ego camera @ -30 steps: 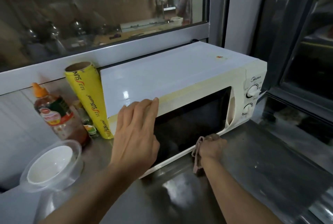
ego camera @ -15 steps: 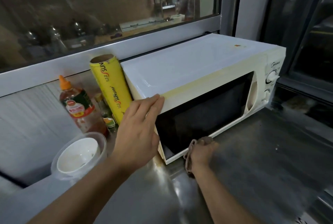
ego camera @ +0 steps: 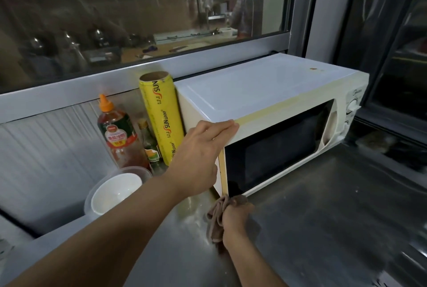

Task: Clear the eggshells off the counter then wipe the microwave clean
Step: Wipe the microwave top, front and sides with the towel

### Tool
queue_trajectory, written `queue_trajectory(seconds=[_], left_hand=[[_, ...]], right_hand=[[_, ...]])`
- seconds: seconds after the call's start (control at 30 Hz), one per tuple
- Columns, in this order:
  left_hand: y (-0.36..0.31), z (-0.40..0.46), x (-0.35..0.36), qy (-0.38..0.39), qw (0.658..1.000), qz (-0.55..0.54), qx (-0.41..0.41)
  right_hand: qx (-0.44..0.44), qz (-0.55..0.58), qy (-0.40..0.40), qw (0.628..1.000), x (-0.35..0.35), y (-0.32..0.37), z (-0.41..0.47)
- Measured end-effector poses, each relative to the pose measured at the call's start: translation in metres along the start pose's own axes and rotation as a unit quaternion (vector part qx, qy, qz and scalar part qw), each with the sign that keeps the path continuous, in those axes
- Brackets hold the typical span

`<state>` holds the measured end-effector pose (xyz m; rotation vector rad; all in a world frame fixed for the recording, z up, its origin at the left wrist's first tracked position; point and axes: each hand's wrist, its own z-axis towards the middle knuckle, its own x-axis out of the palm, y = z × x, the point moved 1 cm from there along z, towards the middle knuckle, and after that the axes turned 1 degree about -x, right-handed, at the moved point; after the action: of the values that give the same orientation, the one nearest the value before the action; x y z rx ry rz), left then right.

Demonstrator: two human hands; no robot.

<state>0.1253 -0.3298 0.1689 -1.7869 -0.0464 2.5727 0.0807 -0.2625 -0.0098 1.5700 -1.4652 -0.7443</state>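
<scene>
A white microwave point(ego camera: 258, 88) with a dark door window stands on the steel counter point(ego camera: 323, 217). My left hand point(ego camera: 198, 155) rests on its upper front left corner, fingers straight along the top edge. My right hand point(ego camera: 233, 219) grips a brown cloth point(ego camera: 216, 212) at the microwave's lower front left corner, just above the counter. No eggshells are in view.
Left of the microwave stand a yellow cling-wrap roll point(ego camera: 161, 115), a sauce bottle with an orange cap point(ego camera: 117, 134) and a small dark bottle point(ego camera: 150, 145). A white bowl in a clear container point(ego camera: 115, 192) sits at the counter's left edge. A window runs behind.
My right hand has slid the cloth leftward along the bottom of the microwave front to its lower left corner. My left hand has stayed on the top front edge.
</scene>
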Motion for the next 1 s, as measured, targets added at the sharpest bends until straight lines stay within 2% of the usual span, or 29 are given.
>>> queue_trajectory(seconds=[0.07,0.17,0.27,0.37,0.43,0.53,0.73,1.0], left_hand=[[0.001,-0.001,-0.002,0.007,1.0,-0.005,0.002],[0.005,0.0,-0.006,0.021,1.0,-0.02,0.008],[0.011,-0.003,-0.011,0.031,0.999,-0.027,0.009],[0.019,-0.007,-0.015,0.031,0.999,-0.044,-0.001],[0.022,-0.007,-0.018,0.036,0.999,-0.04,0.001],[0.024,-0.004,-0.021,0.032,0.999,-0.044,0.004],[0.023,-0.003,-0.019,-0.02,0.997,-0.07,0.007],[0.026,-0.007,-0.005,-0.055,0.997,-0.06,0.01]], right_hand=[[-0.006,-0.084,0.015,0.996,-0.005,0.002,-0.006],[-0.045,-0.152,-0.034,0.987,-0.015,-0.001,-0.021],[-0.204,-0.138,-0.076,0.966,-0.021,0.014,-0.045],[-0.386,-0.103,-0.107,0.91,-0.013,0.048,-0.067],[-0.461,-0.082,-0.121,0.875,-0.001,0.069,-0.073],[-0.473,-0.064,-0.125,0.87,0.016,0.087,-0.072],[-0.507,-0.124,-0.19,0.831,0.026,0.084,-0.05],[-0.394,-0.281,-0.184,0.855,0.018,0.01,-0.014]])
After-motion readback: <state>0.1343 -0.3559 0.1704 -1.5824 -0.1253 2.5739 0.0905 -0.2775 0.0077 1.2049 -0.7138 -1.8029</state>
